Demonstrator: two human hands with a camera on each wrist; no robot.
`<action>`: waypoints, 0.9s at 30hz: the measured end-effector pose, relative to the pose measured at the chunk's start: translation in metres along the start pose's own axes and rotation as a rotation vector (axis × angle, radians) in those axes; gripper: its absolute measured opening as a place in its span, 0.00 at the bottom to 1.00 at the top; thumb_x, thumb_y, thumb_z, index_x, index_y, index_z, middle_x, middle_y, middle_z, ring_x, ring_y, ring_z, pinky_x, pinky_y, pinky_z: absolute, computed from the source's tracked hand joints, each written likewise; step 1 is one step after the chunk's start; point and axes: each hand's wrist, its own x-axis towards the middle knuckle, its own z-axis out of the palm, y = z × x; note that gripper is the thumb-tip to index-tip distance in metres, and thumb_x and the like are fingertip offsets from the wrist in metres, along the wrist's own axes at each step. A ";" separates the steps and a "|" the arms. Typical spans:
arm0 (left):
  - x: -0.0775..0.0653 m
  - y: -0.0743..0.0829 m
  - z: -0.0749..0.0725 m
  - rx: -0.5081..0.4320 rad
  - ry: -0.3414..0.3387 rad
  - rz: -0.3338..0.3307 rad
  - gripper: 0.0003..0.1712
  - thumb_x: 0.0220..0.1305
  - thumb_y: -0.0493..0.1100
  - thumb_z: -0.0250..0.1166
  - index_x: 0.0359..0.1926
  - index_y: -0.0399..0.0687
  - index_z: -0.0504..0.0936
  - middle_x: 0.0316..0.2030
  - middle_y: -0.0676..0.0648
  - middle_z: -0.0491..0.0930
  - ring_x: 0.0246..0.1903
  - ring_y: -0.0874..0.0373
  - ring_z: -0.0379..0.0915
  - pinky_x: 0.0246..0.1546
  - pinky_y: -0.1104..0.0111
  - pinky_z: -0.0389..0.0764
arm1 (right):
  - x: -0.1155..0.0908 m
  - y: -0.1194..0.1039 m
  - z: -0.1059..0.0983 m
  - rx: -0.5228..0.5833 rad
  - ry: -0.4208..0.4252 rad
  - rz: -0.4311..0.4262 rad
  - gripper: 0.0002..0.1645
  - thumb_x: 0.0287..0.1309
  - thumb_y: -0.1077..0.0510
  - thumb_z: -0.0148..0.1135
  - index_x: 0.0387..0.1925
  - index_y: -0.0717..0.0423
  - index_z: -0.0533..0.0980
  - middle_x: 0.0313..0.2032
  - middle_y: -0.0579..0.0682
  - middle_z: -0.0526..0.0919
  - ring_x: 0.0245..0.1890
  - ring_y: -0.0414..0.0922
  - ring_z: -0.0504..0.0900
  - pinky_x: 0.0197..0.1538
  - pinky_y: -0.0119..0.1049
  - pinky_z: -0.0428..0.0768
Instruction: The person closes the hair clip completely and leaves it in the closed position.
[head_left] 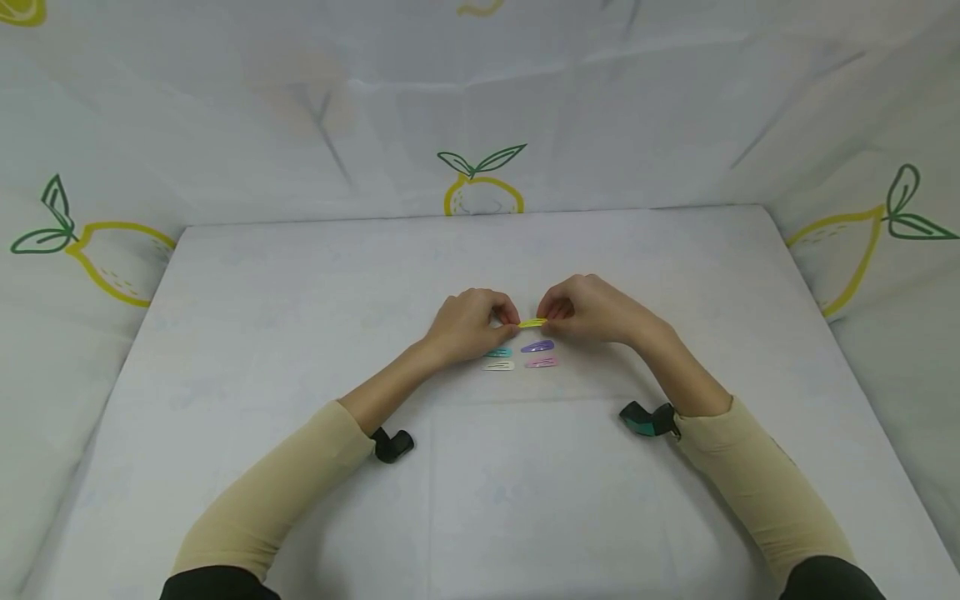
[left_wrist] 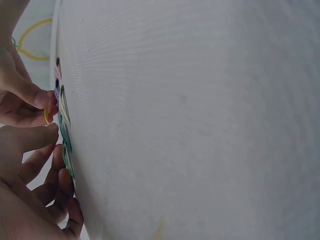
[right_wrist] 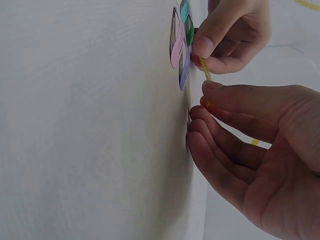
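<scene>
A yellow snap hair clip [head_left: 532, 322] spans the gap between both hands, above a small group of clips on the white table. My left hand [head_left: 472, 325] pinches one end between thumb and forefinger; my right hand [head_left: 596, 308] pinches the other. Just below lie a teal clip [head_left: 498, 352], a white clip [head_left: 498, 366], a purple clip [head_left: 537, 346] and a pink clip [head_left: 542, 362]. A green clip [left_wrist: 68, 161], hidden behind the left hand in the head view, shows beside that hand's fingers in the left wrist view.
The white-covered table [head_left: 300, 333] reaches back to a pale cloth wall [head_left: 570, 125] with lemon drawings. Cloth also hangs at both sides. Dark wrist devices [head_left: 393, 446] stick out at the cuffs of the beige sleeves [head_left: 277, 492].
</scene>
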 end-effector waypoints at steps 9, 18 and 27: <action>0.000 0.003 -0.001 0.034 -0.008 0.001 0.02 0.69 0.46 0.74 0.40 0.56 0.91 0.39 0.55 0.91 0.44 0.58 0.84 0.46 0.58 0.78 | 0.001 0.000 0.000 -0.024 -0.008 0.003 0.04 0.65 0.63 0.72 0.41 0.58 0.88 0.35 0.50 0.90 0.38 0.45 0.85 0.50 0.40 0.83; 0.001 0.003 0.001 0.061 -0.004 -0.006 0.02 0.69 0.46 0.74 0.39 0.57 0.91 0.39 0.55 0.91 0.43 0.58 0.84 0.44 0.58 0.78 | 0.003 0.002 0.001 -0.022 -0.011 -0.008 0.04 0.65 0.64 0.72 0.41 0.58 0.88 0.35 0.50 0.90 0.38 0.44 0.85 0.50 0.40 0.83; 0.002 0.004 0.002 0.063 -0.005 -0.011 0.02 0.69 0.46 0.73 0.39 0.55 0.91 0.38 0.54 0.91 0.42 0.57 0.83 0.45 0.57 0.77 | 0.002 0.002 0.002 -0.023 -0.005 -0.007 0.04 0.65 0.64 0.72 0.40 0.57 0.88 0.35 0.50 0.90 0.38 0.45 0.85 0.50 0.40 0.83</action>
